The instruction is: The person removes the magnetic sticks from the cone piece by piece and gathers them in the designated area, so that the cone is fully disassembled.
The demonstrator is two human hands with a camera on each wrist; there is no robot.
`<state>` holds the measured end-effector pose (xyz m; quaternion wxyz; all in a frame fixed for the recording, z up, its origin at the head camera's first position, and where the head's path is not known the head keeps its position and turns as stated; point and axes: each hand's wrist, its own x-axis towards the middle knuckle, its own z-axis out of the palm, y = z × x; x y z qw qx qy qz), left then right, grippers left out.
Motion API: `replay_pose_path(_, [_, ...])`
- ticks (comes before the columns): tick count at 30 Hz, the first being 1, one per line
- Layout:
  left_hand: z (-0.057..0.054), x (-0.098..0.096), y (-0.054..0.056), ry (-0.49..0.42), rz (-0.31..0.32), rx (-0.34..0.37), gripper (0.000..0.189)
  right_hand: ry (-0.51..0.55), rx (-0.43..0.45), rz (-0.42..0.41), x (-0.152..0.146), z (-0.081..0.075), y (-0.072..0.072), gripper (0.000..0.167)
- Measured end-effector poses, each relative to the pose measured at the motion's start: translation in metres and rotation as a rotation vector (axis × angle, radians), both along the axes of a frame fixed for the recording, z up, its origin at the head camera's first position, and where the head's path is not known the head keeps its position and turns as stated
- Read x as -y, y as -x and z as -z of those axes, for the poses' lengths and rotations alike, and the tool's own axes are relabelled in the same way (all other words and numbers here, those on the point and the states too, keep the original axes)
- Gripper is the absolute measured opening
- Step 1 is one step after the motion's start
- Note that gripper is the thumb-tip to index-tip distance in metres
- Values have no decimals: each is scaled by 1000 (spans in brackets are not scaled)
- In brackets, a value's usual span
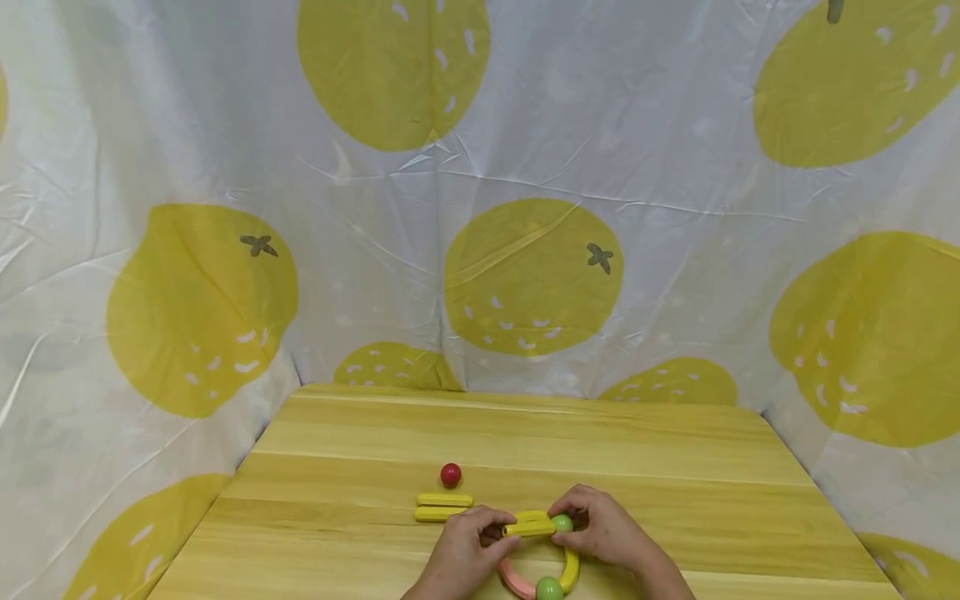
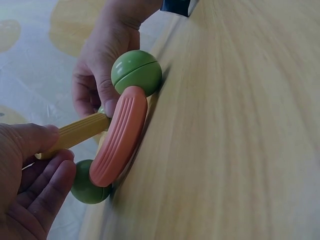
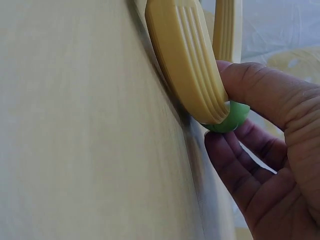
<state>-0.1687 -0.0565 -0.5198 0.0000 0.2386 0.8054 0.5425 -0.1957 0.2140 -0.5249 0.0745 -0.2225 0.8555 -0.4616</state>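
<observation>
My left hand (image 1: 467, 552) pinches a ridged yellow rod (image 1: 528, 528) near its left end, between thumb and fingers. At the rod's other end is a green ball (image 1: 562, 522), which my right hand (image 1: 603, 529) grips with thumb and fingertips. That ball belongs to a ring of toy pieces lying on the table. A pink curved piece (image 2: 121, 137) spans two green balls in the left wrist view. On the ring's right side runs a yellow curved piece (image 3: 187, 60), and a front green ball (image 1: 550, 588) joins it to the pink one. My fingers partly cover the ring's far side.
A red ball (image 1: 451, 475) lies farther back on the wooden table (image 1: 337, 483). Two yellow rods (image 1: 444, 500) lie side by side just left of my left hand. A lemon-patterned curtain (image 1: 532, 167) hangs behind and beside the table.
</observation>
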Motion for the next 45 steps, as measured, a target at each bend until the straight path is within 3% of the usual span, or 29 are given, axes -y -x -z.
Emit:
replay_pose_path(31, [4, 4, 0, -26, 15, 90, 23, 40, 71, 2, 0, 2, 1, 26])
replay_pose_path(38, [5, 9, 4, -44, 23, 102, 26, 26, 73, 10, 0, 0, 1, 27])
replay_pose_path(45, [-2, 26, 12, -2, 11, 98, 29, 16, 93, 34, -1, -3, 1, 26])
